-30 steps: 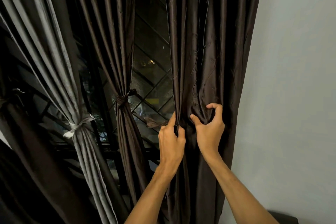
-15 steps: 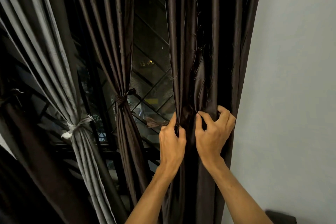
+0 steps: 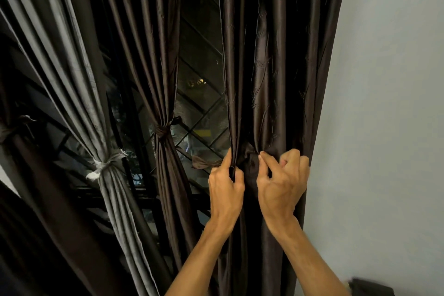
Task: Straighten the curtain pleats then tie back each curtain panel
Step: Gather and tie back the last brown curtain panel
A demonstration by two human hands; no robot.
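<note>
While the fingers (image 3: 227, 162) of the left hand (image 3: 224, 190) pinch the free edge of the untied panel (image 3: 276, 67), seemingly along with one end of a tie strip (image 3: 204, 163), the fingers (image 3: 270, 166) of the right hand (image 3: 282, 185) curl into the bunched cloth just beside them, on the side nearer the wall (image 3: 384, 103), index tip pressed to a fold. Both hands clasp fabric; neither is slack.

This looks like the gathering step: pleats are being drawn together at one height before the knot. Folds closest to the wall hang loose outside the bunch, so the next move likely calls for raking them in, clamping the bundle in one hand, and leading the strip round it with the other.

That panel hangs right against the wall, its long axis vertical, top and hem both out of frame, pleats running straight down to the pinch. Its strip pokes out roughly level, pointing away from the wall. Farther from the wall, a second dark panel (image 3: 165, 175) and a grey panel (image 3: 72, 67) are each already cinched at the waist.
</note>
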